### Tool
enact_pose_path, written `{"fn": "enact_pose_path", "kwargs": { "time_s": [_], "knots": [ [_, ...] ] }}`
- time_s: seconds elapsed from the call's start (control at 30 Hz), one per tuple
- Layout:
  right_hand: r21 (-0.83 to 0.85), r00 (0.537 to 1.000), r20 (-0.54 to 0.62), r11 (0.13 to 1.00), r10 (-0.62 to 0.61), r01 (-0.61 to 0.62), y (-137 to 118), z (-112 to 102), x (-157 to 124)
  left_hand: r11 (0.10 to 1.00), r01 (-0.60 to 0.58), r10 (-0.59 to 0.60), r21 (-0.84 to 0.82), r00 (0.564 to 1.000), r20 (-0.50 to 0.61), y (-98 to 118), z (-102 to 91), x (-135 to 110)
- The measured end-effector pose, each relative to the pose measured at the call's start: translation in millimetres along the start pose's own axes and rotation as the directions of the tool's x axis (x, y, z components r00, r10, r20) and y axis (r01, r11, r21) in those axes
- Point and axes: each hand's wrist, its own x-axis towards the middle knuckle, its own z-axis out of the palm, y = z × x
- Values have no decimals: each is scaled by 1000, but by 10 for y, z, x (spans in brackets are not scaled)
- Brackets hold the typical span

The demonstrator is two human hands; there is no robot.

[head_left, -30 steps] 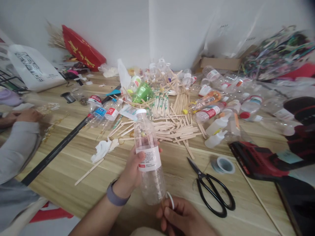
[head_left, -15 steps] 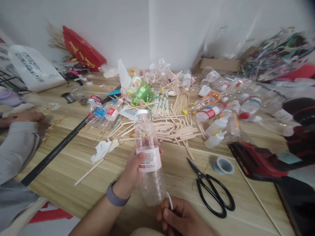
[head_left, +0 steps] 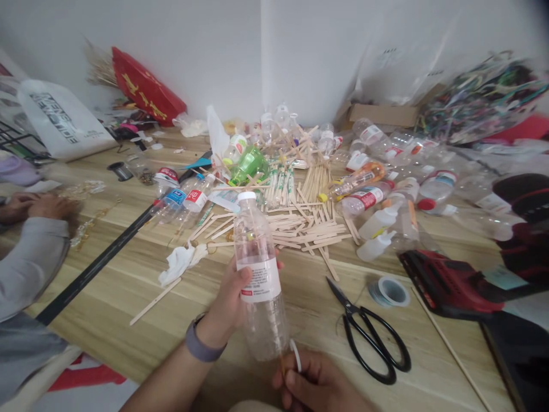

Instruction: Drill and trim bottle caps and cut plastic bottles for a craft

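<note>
Right hand: fingers (head_left: 295, 384) pinched on a white loop (head_left: 297, 356) at the bottle's base.
Left hand: the hand (head_left: 234, 292) grasps the clear plastic bottle (head_left: 263, 320) around its label, thumb in front.
Bottle: held tilted above the desk (head_left: 128, 274), white cap (head_left: 246, 195) up, base toward the right hand.
Scissors: the black-handled pair (head_left: 352, 310) lies right of the bottle, blades pointing away.
Spool: the pale blue spool (head_left: 377, 292) sits just beyond the scissors' handles.
Tissue: a crumpled white tissue (head_left: 176, 264) near a single wooden stick (head_left: 155, 300).
Co-worker: a hand (head_left: 48, 206) rests at the desk's left.
Sticks: flat wooden sticks (head_left: 285, 230) heaped beyond the held bottle.
Bottles: a green bottle (head_left: 252, 163) behind them, a heap of clear bottles (head_left: 441, 183) to the right.
Back: a cardboard box (head_left: 381, 115) against the wall (head_left: 214, 51).
</note>
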Motion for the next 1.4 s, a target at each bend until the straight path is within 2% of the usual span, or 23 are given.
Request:
{"fn": "enact_pose_path", "kwargs": {
  "time_s": [0.13,0.27,0.57,0.67,0.83,0.93,1.03,1.2,1.3,1.4],
  "knots": [
    [7,999,-32,1000,-18,19,70,-44,49,1000,8,-8,0,999,54,-36,-4,-21],
    [101,998,-12,993,-66,67,128,-68,122,1000,13,-13,-1,993,121,-60,3,-38],
    [93,999,-12,995,-38,39,85,-40,4,999,-31,32,-18,999,34,-26,-25,-10],
    [79,1000,-4,997,-18,19,183,-70,67,1000,-19,19,-5,998,62,-48,-34,-21],
    [119,994,-56,988,-92,98,249,-91,149,1000,-7,6,11,990,143,-62,-22,-43],
    [128,997,-10,988,-82,83,143,-67,85,1000,-20,22,-13,993,118,-43,-17,-33],
    [48,997,5,996,-72,71,58,-48,15,999,-30,32,-22,996,88,-21,-12,-19],
    [41,1000,10,999,-16,15,185,-103,62,1000,-22,24,-19,995,94,-7,11,-28],
    [35,999,-20,998,-50,50,240,-128,107,1000,-2,3,-8,992,123,-13,14,-39],
    [89,995,-44,992,-88,92,168,-101,98,999,5,-1,-42,995,100,-30,-7,-36]
  ]
}}
